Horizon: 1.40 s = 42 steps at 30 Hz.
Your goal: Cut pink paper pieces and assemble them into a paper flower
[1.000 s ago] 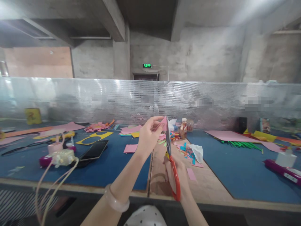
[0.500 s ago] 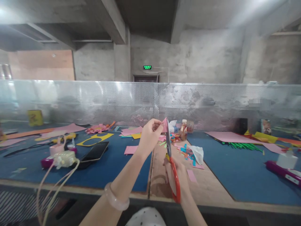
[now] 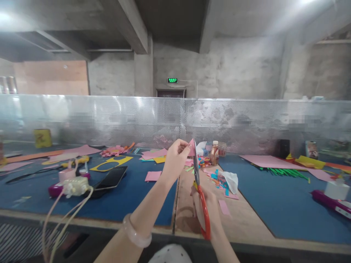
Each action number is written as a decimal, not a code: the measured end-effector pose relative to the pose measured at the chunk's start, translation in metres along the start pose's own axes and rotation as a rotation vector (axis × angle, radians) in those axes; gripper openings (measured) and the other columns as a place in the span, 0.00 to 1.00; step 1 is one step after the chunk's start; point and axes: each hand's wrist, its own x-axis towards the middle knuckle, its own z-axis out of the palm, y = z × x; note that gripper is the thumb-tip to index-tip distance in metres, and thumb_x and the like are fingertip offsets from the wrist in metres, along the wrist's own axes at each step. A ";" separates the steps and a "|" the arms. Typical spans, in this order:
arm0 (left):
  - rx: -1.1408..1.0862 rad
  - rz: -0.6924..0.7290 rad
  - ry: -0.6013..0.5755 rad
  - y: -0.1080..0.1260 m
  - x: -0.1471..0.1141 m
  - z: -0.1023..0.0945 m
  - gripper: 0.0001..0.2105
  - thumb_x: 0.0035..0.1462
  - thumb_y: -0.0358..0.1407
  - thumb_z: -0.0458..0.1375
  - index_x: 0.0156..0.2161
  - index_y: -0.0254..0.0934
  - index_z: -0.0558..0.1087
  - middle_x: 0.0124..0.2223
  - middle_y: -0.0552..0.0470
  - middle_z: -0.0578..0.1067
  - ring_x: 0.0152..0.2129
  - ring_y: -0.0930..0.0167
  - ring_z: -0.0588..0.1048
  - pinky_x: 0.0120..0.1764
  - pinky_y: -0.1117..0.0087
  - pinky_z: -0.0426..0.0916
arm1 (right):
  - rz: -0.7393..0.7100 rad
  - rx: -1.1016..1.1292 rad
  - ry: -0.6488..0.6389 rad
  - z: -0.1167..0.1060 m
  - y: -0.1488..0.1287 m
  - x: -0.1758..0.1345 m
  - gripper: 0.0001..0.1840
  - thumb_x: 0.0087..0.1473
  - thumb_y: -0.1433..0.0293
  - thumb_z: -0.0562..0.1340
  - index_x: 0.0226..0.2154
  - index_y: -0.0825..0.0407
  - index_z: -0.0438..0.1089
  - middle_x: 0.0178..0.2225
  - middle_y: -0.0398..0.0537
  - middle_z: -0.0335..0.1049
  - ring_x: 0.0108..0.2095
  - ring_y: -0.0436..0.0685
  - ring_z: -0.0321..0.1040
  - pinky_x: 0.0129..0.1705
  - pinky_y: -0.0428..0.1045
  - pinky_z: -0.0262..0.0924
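Between the fingertips of my left hand point(image 3: 177, 155) is a small piece of pink paper point(image 3: 191, 147), held up above the table. My right hand point(image 3: 207, 204) is closed round the orange handles of a pair of scissors point(image 3: 203, 208). Their blades point up and away from me, right at the edge of the pink paper. How far the blades are apart is hard to see from this angle. Beneath my hands, on the bare wooden strip, lie a pink paper strip point(image 3: 224, 207), colourful scraps point(image 3: 218, 179) and a crumpled white tissue point(image 3: 231, 181).
Left of my arm are a black phone point(image 3: 113, 178), a power strip with cables point(image 3: 73, 186), and yellow paper with round cut-outs point(image 3: 123, 160). A bottle point(image 3: 214, 153) stands behind the scraps. Green sticks point(image 3: 287, 172) and a purple power strip point(image 3: 329, 202) lie rightward. A perforated metal divider point(image 3: 131, 120) runs behind.
The pink paper and the scissors' tips have shifted very slightly left. The whole view has dropped a little in the frame. Both hands keep their hold.
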 end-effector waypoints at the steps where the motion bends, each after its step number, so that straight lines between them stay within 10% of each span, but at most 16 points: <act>1: 0.004 0.004 0.000 0.000 0.000 0.000 0.05 0.51 0.36 0.53 0.27 0.37 0.66 0.25 0.56 0.67 0.22 0.76 0.65 0.28 0.74 0.61 | -0.007 0.003 0.000 0.000 0.001 0.001 0.18 0.48 0.58 0.52 0.17 0.53 0.61 0.09 0.39 0.51 0.13 0.47 0.51 0.15 0.43 0.45; 42: 0.009 0.017 -0.066 0.002 -0.003 -0.004 0.04 0.50 0.33 0.52 0.26 0.37 0.64 0.23 0.57 0.63 0.21 0.77 0.60 0.27 0.75 0.57 | 0.042 0.242 -0.164 0.005 0.008 0.001 0.12 0.46 0.60 0.56 0.28 0.53 0.62 0.16 0.36 0.53 0.15 0.45 0.49 0.17 0.42 0.47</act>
